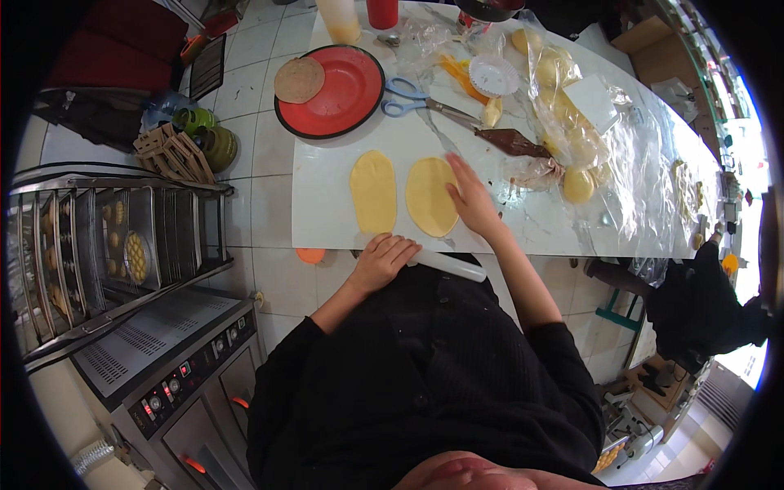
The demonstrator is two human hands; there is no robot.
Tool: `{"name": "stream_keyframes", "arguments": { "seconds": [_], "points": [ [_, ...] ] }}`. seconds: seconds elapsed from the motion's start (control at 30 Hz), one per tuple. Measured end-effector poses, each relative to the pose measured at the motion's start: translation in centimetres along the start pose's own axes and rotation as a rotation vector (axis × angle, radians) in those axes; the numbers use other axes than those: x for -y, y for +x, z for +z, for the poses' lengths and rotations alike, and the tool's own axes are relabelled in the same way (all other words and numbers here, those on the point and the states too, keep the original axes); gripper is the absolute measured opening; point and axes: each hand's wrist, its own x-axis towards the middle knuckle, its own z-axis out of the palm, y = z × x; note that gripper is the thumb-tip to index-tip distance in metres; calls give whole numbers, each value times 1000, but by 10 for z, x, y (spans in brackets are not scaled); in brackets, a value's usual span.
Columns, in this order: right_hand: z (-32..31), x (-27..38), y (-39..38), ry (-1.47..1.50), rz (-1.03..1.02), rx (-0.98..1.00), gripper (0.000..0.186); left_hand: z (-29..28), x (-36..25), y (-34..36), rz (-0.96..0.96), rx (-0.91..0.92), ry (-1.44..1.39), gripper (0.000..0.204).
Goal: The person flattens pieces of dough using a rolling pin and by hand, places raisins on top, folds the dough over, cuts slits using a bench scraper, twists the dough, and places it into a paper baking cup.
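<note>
The left dough oval (pixel 374 193) and right dough oval (pixel 430 200), at 12 and 1 o'clock from the left hand (pixel 386 260), look rolled flat; neither carries filling. Hands apart: the left grips the white rolling pin (pixel 451 265), the open right hand (pixel 471 196) touches the right oval's 3 o'clock edge. Farther toward 3 o'clock, a dough ball (pixel 578 186) remains unflattened.

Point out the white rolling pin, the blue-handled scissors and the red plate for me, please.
White rolling pin (pixel 451 265), head view: middle of its exposed length.
Blue-handled scissors (pixel 430 104), head view: where handles meet blades.
Red plate (pixel 345 96), head view: bare part of its surface.
</note>
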Motion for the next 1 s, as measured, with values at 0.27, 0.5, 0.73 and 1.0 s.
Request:
{"name": "stream_keyframes", "arguments": {
  "seconds": [0.27,0.5,0.73,1.0],
  "points": [
    [1,3,47,-285,-43,441,29,-31,7,-22,-230,-332,1,29],
    [-36,42,42,-12,-65,649,12,-60,33,-41,-553,-643,157,32],
    [-88,72,64,265,-100,844,14,-77,49,-44,-711,-824,120,28],
    [-115,107,78,196,-126,476,47,-72,52,-41,-723,-827,90,30]
  ]
}}
